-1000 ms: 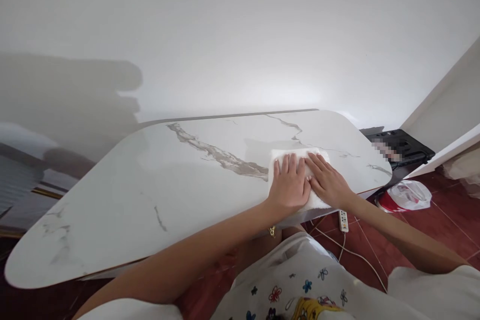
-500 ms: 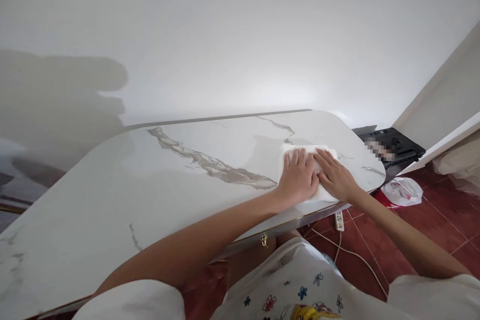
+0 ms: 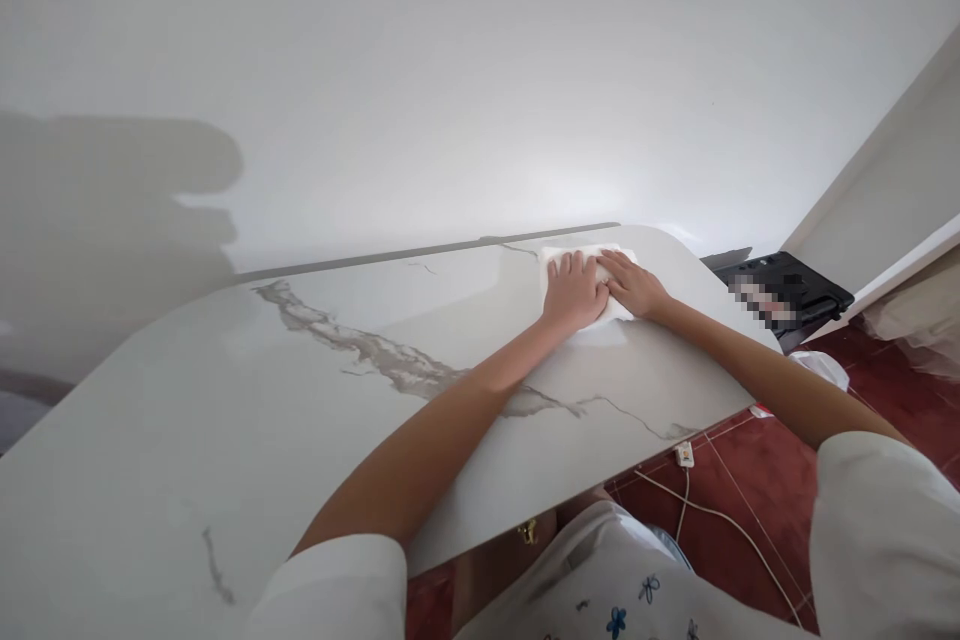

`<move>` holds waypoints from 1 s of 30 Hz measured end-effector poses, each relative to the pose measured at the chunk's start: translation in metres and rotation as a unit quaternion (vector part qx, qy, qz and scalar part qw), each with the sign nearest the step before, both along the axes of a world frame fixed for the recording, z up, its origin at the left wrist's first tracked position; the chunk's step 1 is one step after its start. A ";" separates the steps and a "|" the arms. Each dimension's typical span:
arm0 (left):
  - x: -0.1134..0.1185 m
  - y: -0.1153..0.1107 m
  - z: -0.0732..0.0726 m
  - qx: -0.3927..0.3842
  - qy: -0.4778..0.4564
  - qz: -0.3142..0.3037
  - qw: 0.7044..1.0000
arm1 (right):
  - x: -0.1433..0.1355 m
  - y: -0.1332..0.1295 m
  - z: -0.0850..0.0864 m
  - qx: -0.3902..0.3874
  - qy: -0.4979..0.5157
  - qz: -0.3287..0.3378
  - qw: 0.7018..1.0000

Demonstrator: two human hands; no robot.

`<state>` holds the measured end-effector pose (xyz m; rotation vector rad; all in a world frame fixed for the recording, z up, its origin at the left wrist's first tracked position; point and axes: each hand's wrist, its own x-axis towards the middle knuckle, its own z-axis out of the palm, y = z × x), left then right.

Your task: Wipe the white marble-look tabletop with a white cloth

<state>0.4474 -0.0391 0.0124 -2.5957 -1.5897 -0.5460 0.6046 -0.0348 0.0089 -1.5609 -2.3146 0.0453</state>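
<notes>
Both hands press flat on a folded white cloth (image 3: 618, 309) near the far edge of a white marble-patterned tabletop (image 3: 225, 400). My left hand (image 3: 574, 291) lies on the cloth's left part, palm down, fingers spread and pointing at the wall. Just right of it, my right hand (image 3: 634, 284) rests on the cloth's right side with fingers stretched out toward the left hand. The two hands touch or nearly touch at the thumbs. Their palms hide the middle of the cloth.
A pale wall (image 3: 420, 80) rises behind the table. Right of the table are a black case-like object (image 3: 817, 290) and a white plastic bag (image 3: 825, 367). A power strip (image 3: 685, 455) with a white cord (image 3: 720, 512) lies on the red tiled floor (image 3: 750, 465).
Both hands have slid the cloth away from me and slightly left, from near the front edge to near the back edge. My arms reach further forward.
</notes>
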 end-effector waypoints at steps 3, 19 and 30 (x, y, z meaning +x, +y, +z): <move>-0.002 0.021 0.001 0.007 0.005 0.012 1.000 | -0.003 0.025 0.000 0.005 -0.014 0.013 1.000; -0.003 0.106 0.000 0.008 0.027 0.042 0.999 | -0.005 0.123 -0.005 -0.021 0.011 0.033 0.999; 0.018 0.121 -0.003 0.020 0.032 0.037 0.999 | 0.017 0.136 -0.008 -0.024 0.023 0.016 0.999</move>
